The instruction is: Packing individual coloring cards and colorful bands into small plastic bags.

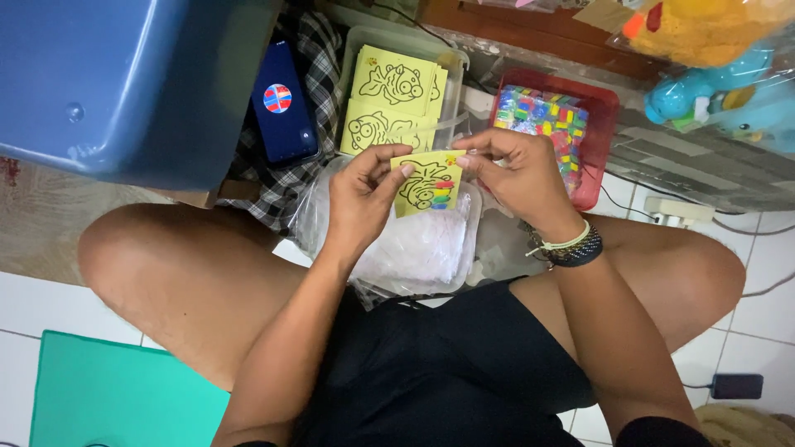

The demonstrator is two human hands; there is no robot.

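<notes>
I've got both hands pinching the small yellow fish-outline card [426,184], left hand [362,196] and right hand [517,170] fingers closed on its edges; next needs a clear plastic sleeve [414,248] just near

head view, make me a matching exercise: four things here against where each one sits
Things:
1. yellow fish card
2. phone
3. red tray of coloured packets
4. stack of yellow fish cards

Places:
A. in the clear plastic box
B. pinched between left hand and right hand
C. on the checked cloth
D. far side of the right hand

Pairs: 1-B, 2-C, 3-D, 4-A
</notes>
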